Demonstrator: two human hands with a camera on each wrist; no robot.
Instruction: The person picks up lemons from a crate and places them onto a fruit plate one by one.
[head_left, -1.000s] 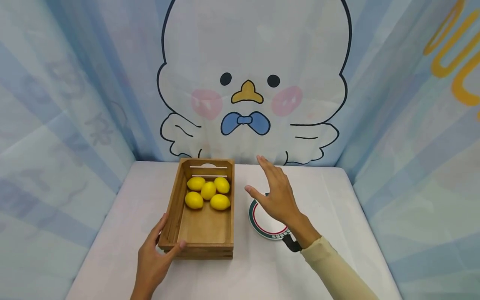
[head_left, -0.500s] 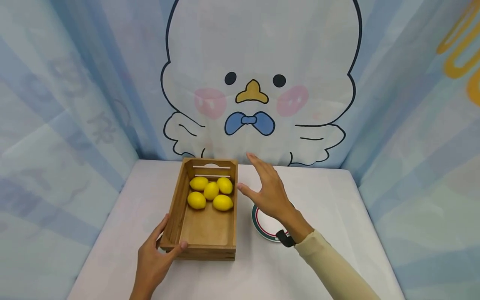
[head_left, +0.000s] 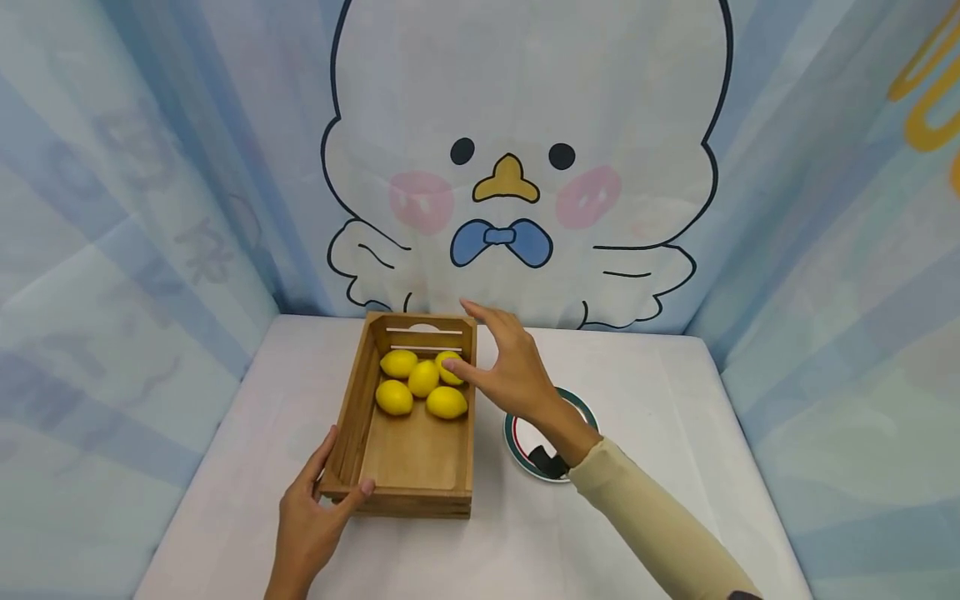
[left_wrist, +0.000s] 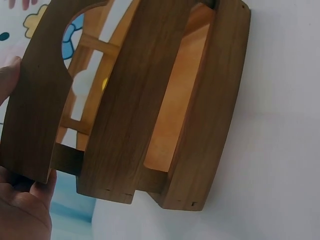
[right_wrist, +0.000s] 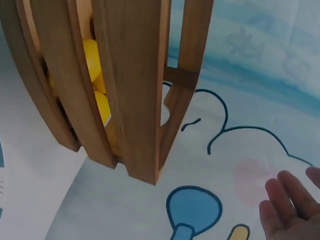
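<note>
I see the spread right hand [head_left: 510,371] has come over the brown wooden slatted box [head_left: 420,503], so its yellow oval lemons [head_left: 394,397] seem reachable, while the left hand [head_left: 313,521] pinches its corner.

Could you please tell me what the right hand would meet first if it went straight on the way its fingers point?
Most likely the chick-printed curtain behind the wooden crate; the right hand appears higher than the crate, though depth is unclear.
</note>
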